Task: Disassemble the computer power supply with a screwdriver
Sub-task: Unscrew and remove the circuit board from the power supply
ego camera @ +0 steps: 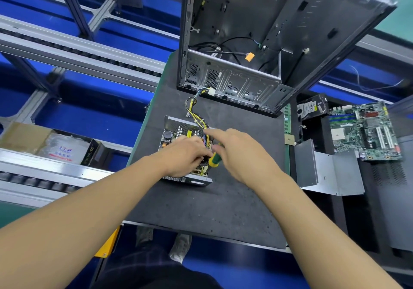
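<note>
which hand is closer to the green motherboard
Right. The right hand is left of the green motherboard; the left hand is farther left, on the open metal power supply.

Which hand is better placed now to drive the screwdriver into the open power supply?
Right, probably. The right hand lies against the screwdriver, thumb on its green and yellow handle; the left hand rests on the power supply and seems to steady it.

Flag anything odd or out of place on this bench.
Nothing damaged or spilled. The power supply lies open, board exposed, its cable bundle trailing to the open case. The right hand grips the screwdriver. Motherboard and hard drive sit at right: normal teardown clutter.
</note>
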A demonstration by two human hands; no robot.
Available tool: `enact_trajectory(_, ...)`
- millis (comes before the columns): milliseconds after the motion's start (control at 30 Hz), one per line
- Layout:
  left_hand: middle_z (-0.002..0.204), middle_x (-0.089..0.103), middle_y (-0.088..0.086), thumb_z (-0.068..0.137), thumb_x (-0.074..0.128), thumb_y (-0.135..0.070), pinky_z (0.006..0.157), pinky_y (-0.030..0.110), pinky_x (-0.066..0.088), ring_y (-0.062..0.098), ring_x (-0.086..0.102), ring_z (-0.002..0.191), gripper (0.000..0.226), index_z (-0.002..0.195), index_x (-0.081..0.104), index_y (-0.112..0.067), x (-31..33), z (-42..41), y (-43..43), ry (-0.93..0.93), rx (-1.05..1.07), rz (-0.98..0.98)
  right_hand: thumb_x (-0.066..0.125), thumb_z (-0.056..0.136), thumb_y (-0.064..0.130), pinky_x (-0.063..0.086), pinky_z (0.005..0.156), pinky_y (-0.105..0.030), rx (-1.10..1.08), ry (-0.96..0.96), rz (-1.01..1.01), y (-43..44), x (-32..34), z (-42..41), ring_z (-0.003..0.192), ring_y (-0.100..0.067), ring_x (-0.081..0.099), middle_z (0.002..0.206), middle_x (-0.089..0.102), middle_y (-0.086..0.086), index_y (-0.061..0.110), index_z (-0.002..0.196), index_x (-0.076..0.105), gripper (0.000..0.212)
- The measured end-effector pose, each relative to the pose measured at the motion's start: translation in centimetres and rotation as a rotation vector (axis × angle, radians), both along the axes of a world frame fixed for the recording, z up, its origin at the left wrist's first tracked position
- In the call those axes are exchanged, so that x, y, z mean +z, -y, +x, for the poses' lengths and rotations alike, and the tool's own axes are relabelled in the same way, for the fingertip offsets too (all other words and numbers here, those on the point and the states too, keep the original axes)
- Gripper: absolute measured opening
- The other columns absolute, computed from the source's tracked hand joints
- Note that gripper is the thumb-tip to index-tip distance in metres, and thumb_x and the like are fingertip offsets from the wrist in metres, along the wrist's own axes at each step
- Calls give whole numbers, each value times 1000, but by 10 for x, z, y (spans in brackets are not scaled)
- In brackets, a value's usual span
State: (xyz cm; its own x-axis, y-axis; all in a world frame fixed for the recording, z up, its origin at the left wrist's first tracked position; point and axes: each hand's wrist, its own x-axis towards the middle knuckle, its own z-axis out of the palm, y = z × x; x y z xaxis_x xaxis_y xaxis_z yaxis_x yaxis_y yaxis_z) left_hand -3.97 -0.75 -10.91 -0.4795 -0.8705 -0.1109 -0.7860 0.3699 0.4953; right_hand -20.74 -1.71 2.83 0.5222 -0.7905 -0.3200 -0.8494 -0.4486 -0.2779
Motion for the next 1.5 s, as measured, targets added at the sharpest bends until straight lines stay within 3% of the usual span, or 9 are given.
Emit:
enact_trajectory(233, 109, 58, -10, 97, 47, -17, 88, 33, 29, 11, 45, 115, 37, 121, 61, -40, -1, 0, 2, -57, 34, 73, 47, 94, 12, 39, 78, -34, -35, -41, 73, 1, -3, -8, 110, -22, 35, 122, 41, 0, 22, 119, 51, 28)
enact_trajectory(400, 100, 54, -7, 97, 46, -17, 86, 35, 32, 16, 47, 110, 34, 95, 55, -50, 6, -2, 2, -66, 28, 91, 54, 99, 32, 49, 79, -40, -18, 18, 64, -3, -9, -8, 93, -28, 55, 110, 42, 1, 23, 107, 53, 12)
enact_trajectory(500, 105, 59, -9, 96, 44, -17, 91, 37, 37, 11, 45, 110, 38, 120, 63, -41, 6, -3, 2, -21, 17, 63, 49, 98, 16, 48, 79, -42, -42, 82, 5, -1, -13, -9, 93, -29, 54, 110, 46, 0, 20, 111, 51, 14)
enact_trajectory(700, 108, 63, -10, 94, 44, -21, 97, 40, 39, 9, 47, 115, 36, 119, 67, -35, 3, -2, 1, -51, 58, 31, 50, 85, 5, 48, 74, -41, -120, 105, -62, 7, -12, -21, 88, -26, 51, 104, 47, 5, 23, 101, 49, 24)
enact_trajectory(900, 108, 61, -15, 93, 48, -36, 84, 34, 34, 16, 48, 110, 26, 98, 73, -29, 6, 5, 1, 128, -27, -281, 52, 82, 8, 40, 67, -35, -177, 108, -142, 14, -18, -35, 86, -25, 48, 97, 48, 4, 22, 97, 48, 21)
enact_trajectory(1000, 97, 46, -2, 91, 49, -51, 76, 37, 36, 23, 45, 94, 37, 78, 70, -24, 7, 6, -3, 207, 176, -409, 50, 80, 3, 33, 64, -33, -177, 144, -130, 21, -24, -39, 84, -25, 47, 93, 46, 2, 18, 96, 50, 21)
enact_trajectory(1267, 110, 41, 5, 81, 63, -60, 79, 41, 45, 28, 43, 102, 53, 112, 49, -19, 11, -11, -9, 280, 638, -128, 50, 73, 12, 40, 64, -32, -419, 178, -19, 50, -64, -31, 79, -24, 53, 86, 48, 5, 22, 72, 53, 11)
enact_trajectory(1400, 123, 46, 12, 74, 59, -74, 86, 43, 43, 32, 46, 113, 79, 122, 36, -16, 13, -21, -3, 372, 779, 47, 53, 87, 19, 51, 86, -34, -432, 94, 182, 55, -112, -25, 101, -29, 61, 107, 66, -5, 23, 93, 60, 10)
enact_trajectory(1500, 124, 40, 10, 80, 63, -65, 75, 40, 43, 31, 50, 113, 76, 127, 30, -15, 13, -28, 1, 370, 764, 118, 58, 94, 31, 53, 89, -39, -485, 87, 314, 48, -140, -21, 94, -35, 66, 106, 68, -11, 19, 104, 54, 17)
